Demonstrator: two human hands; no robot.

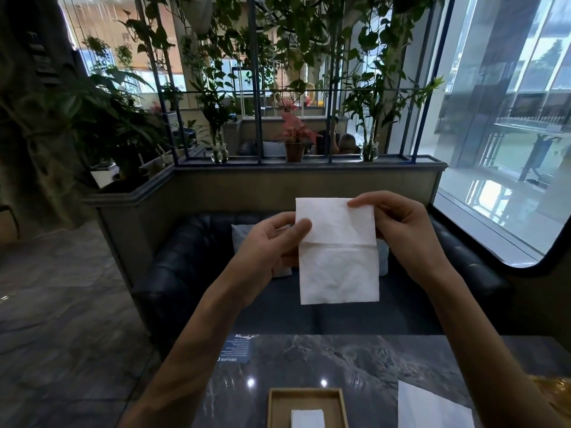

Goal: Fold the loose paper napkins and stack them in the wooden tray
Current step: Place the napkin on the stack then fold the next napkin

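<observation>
Our left hand (272, 242) and right hand (398, 230) pinch the paper napkin (338, 254) upright by its upper edges, high above the wooden tray (273, 409), crease crosswise, long axis vertical.

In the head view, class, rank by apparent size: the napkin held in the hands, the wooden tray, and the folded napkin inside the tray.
1. Held napkin, though it is raised nearer the camera, which inflates it.
2. Wooden tray, cut off by the frame's bottom edge, so its full extent is unsure.
3. Folded napkin, also cut off.
</observation>
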